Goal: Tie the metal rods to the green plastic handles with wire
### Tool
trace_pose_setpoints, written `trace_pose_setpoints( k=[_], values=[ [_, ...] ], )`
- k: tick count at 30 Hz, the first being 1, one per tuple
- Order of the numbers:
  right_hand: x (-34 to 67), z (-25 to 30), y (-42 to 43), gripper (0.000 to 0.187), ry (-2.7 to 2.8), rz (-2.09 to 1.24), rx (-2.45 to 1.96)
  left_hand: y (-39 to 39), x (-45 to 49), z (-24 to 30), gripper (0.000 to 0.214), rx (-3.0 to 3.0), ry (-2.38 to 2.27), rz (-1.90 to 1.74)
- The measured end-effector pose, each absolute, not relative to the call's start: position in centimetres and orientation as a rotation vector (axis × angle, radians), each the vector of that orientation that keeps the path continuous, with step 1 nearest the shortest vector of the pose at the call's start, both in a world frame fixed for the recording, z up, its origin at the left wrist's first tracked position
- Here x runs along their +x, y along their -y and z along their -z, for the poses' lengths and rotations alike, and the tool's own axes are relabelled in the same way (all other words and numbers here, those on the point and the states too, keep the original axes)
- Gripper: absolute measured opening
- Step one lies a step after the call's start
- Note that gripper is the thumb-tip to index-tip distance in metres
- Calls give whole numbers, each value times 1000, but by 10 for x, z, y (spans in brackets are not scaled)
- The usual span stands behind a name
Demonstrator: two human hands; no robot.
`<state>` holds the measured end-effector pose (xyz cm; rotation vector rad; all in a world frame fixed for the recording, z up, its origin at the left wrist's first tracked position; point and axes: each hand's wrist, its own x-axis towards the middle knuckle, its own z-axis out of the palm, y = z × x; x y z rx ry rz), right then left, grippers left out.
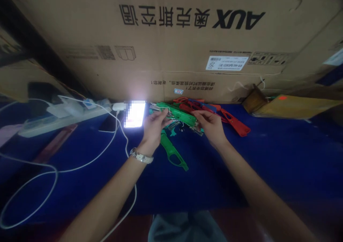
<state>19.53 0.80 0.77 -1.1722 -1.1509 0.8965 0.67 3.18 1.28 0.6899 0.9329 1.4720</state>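
Note:
My left hand (154, 127), with a watch on its wrist, and my right hand (211, 126) both grip a green plastic tool (180, 116) held just above the blue table cloth (268, 156). Each hand's fingers are closed on one end of it. A loose green plastic handle (174, 155) lies on the cloth below my left hand. Behind the hands lies a heap of red plastic tools (233, 122) and green ones. A lit phone (134, 114) stands just left of my left hand.
A large cardboard box (171, 38) fills the back. A white power strip (59, 119) with plugs sits at the left, and white cables (50, 174) loop across the cloth. Smaller cardboard pieces (292, 106) lie at the right.

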Motion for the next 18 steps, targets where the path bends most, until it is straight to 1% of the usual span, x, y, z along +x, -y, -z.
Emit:
trace_pose_setpoints(
  k=[6, 13, 18],
  values=[
    [185, -19, 1, 29, 962, -806, -1114, -30, 18, 1, 31, 717, -1048, -1561],
    [155, -12, 10, 31, 893, -1236, -1014, -22, 26, -3, 34, 717, -979, -1507],
    [160, -11, 8, 32, 781, -1345, -980, -17, 29, -3, 32, 754, -916, -1536]
  ],
)
